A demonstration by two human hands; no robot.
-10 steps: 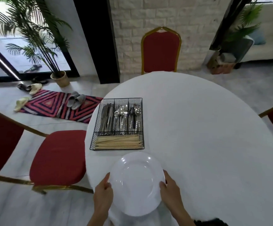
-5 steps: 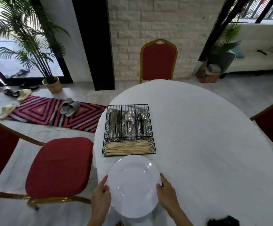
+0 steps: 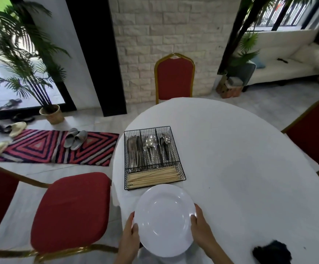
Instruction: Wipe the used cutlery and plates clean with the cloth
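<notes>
Plate [image 3: 164,219] gripped by its rim in my left hand [image 3: 131,235] and right hand [image 3: 199,228]; next, free the right for the cloth [image 3: 272,251] just beside it.

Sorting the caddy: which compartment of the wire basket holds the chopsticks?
The long crosswise compartment nearest the plate; the three narrow lengthwise ones behind it in the wire basket hold metal cutlery.

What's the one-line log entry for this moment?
phase: plate pickup | left hand: gripping white plate | right hand: gripping plate | black cloth: on table, untouched | cutlery basket: beyond plate
</notes>
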